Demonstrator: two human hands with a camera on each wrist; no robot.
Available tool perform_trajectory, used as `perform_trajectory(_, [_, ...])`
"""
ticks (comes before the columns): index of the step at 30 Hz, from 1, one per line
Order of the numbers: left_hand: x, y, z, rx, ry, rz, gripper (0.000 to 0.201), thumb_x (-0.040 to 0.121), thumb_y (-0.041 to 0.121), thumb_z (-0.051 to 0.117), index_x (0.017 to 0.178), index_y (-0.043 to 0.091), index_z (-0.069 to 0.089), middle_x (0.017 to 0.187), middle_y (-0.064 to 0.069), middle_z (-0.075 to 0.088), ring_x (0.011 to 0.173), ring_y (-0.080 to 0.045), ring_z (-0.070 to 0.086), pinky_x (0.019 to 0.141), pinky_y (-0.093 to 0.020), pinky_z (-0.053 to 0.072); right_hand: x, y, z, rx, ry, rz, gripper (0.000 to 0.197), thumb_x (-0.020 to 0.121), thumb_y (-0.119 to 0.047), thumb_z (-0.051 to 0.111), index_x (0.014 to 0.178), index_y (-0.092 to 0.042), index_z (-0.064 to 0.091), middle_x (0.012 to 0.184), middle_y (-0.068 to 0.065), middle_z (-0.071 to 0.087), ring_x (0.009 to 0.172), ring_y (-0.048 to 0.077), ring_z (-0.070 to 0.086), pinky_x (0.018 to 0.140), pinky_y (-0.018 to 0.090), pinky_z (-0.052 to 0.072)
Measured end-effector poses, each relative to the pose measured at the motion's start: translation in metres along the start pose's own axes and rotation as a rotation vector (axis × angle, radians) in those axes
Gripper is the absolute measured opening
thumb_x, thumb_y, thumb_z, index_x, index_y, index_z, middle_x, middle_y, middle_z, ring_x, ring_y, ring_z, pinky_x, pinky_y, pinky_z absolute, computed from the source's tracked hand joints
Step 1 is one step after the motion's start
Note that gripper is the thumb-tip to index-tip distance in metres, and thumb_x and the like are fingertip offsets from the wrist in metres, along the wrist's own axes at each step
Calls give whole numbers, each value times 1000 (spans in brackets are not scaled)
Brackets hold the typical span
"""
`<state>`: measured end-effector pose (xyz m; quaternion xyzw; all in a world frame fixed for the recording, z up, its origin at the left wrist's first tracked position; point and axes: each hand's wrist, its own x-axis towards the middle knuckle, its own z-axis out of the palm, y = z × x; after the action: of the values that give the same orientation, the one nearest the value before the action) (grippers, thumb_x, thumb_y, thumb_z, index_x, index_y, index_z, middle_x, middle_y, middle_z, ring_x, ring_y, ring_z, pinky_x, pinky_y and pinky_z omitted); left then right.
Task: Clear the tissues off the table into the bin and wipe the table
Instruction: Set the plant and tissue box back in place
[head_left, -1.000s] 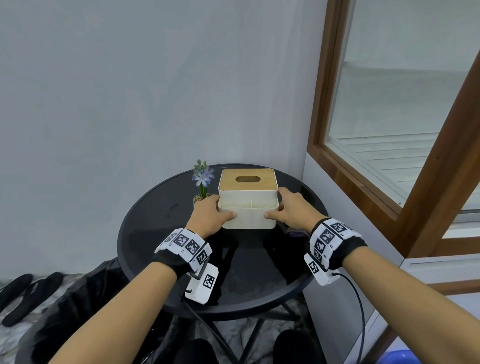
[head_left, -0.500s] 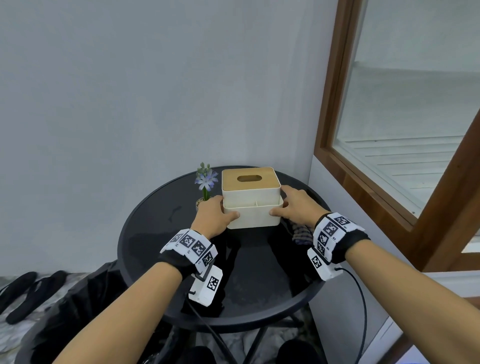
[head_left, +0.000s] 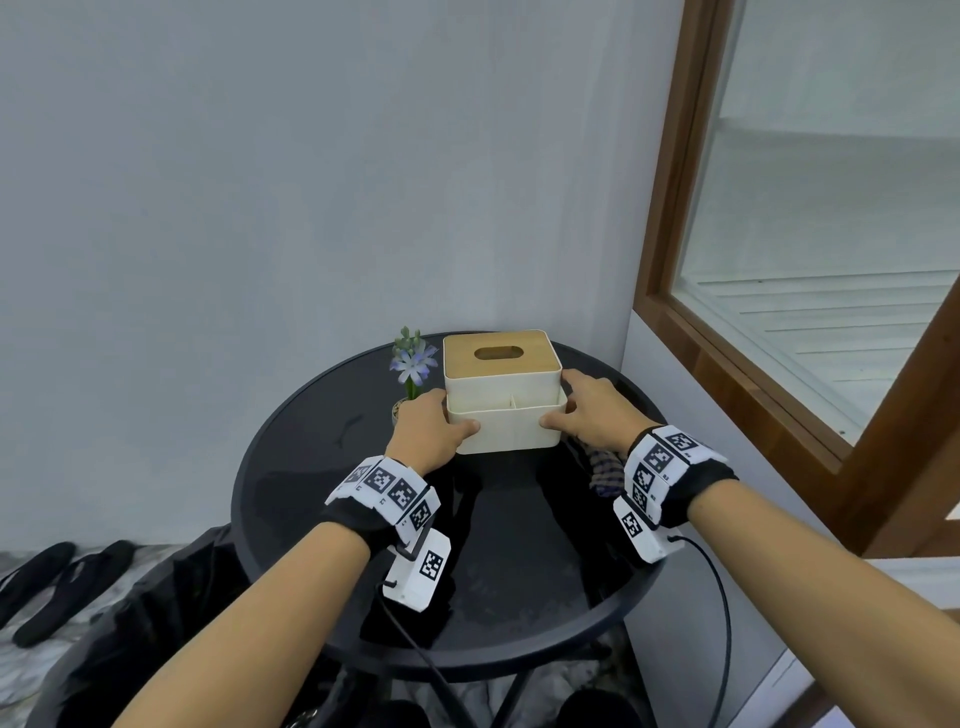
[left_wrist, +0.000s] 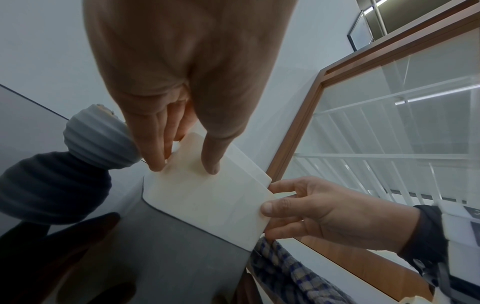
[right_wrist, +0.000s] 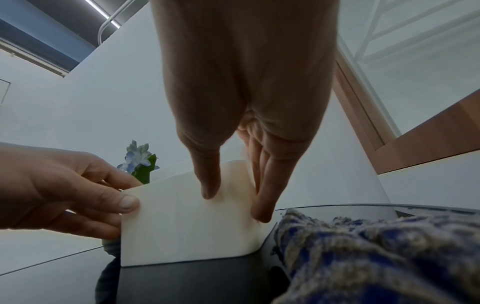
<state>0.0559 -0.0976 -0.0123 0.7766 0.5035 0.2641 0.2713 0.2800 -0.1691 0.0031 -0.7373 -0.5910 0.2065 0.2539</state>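
Observation:
A cream tissue box (head_left: 503, 418) with a wooden slotted lid stands at the back of the round black table (head_left: 519, 561). My left hand (head_left: 428, 431) grips its left side, thumb on the front face. My right hand (head_left: 589, 415) grips the right side the same way. The wrist views show the left hand (left_wrist: 184, 164) and the right hand (right_wrist: 233, 205) holding the box (left_wrist: 207, 205) (right_wrist: 187, 226), which rests on the table. A blue checked cloth (head_left: 605, 470) (right_wrist: 363, 246) lies crumpled just under my right wrist. No loose tissues are in view.
A small potted blue flower (head_left: 412, 358) stands right beside the box's left side, its ribbed pot (left_wrist: 98, 139) touching my left fingers. A black bin bag (head_left: 156, 613) sits on the floor at lower left, near dark sandals (head_left: 57, 582). A wooden window frame (head_left: 727, 374) borders the right.
Both hands stay on the box's sides and the box keeps its place beside the flower. Only the head view has shifted a little.

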Motion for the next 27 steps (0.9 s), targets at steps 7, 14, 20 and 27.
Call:
perform_trajectory(7, [4, -3, 1, -7, -5, -19, 41, 84, 33, 70, 117, 11, 61, 106, -4, 70, 103, -22, 63, 93, -39, 51, 2, -1, 0, -15, -4, -5, 60, 85, -33, 69, 136, -16, 42, 127, 10, 56, 104, 22, 59, 87, 31, 46])
perform_trajectory(14, [5, -4, 2, -12, -10, -27, 42, 83, 34, 71, 117, 12, 62, 106, -5, 70, 103, -25, 63, 93, -42, 51, 0, -2, -1, -18, -7, 6, 59, 86, -32, 68, 136, -16, 42, 130, 10, 55, 104, 20, 56, 87, 30, 44])
perform_trajectory(20, [4, -4, 2, -11, -14, -35, 41, 82, 35, 71, 115, 12, 62, 104, -5, 71, 102, -25, 63, 94, -44, 51, -1, -4, -1, -27, -2, 10, 56, 86, -31, 68, 134, -16, 43, 130, 11, 54, 101, 18, 54, 84, 28, 43])
perform_trajectory(27, [4, -3, 2, -10, -11, -36, 42, 83, 32, 70, 117, 11, 61, 107, -6, 70, 104, -24, 63, 94, -41, 51, -1, -6, 0, -20, -4, 16, 57, 86, -31, 68, 135, -16, 43, 130, 11, 54, 105, 22, 57, 85, 29, 44])
